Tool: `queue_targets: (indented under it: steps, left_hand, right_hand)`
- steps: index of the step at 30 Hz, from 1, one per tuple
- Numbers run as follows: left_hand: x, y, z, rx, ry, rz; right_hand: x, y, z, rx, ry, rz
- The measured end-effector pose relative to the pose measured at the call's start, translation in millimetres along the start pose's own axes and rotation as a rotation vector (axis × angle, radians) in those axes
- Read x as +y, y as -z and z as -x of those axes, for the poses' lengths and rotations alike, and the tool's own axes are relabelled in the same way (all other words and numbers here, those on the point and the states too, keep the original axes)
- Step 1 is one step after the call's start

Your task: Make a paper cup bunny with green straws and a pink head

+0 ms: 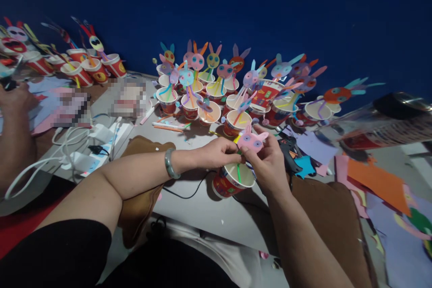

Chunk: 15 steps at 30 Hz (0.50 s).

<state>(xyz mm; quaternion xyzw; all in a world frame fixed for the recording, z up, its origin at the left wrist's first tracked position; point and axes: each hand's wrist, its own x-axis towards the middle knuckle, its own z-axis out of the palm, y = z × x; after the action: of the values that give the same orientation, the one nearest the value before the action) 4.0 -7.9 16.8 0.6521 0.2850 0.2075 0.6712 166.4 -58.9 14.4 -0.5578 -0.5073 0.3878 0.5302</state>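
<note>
A pink paper rabbit head [250, 142] with round blue eyes and upright ears is held between my hands, just above a red-and-white paper cup [231, 183]. My right hand [269, 158] grips its right side, thumb in front and fingers behind. At its lower left edge, my left hand [221, 152] is closed in a pinch, a bracelet on the wrist. From beneath the fingers a green strip [239, 173] runs down into the cup. A bit of yellow strip [237, 138] shows beside the head. What exactly lies between the left fingertips is partly hidden.
Several finished cups with paper rabbit heads [213, 60] crowd the table along the blue wall [216, 4]. Coloured paper [378, 182] and a clear plastic container [381, 121] are at right. White cables and a power strip [110, 141] lie left, near another person's arm [16, 130].
</note>
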Motion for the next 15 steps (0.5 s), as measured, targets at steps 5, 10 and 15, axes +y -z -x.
queue_targets:
  steps: [5, 10, 15]
  left_hand:
    - [-4.1, 1.4, -0.8, -0.025, -0.015, -0.001]
    - [-4.8, 4.4, -1.2, -0.038, -0.023, 0.008]
    - [-0.2, 5.0, -0.2, -0.036, 0.011, 0.092]
  right_hand:
    - [2.9, 1.0, 0.5, -0.006, 0.025, 0.009]
    - [3.1, 3.9, 0.7, -0.064, 0.056, -0.020]
    - [0.8, 5.1, 1.2, -0.106, 0.062, -0.055]
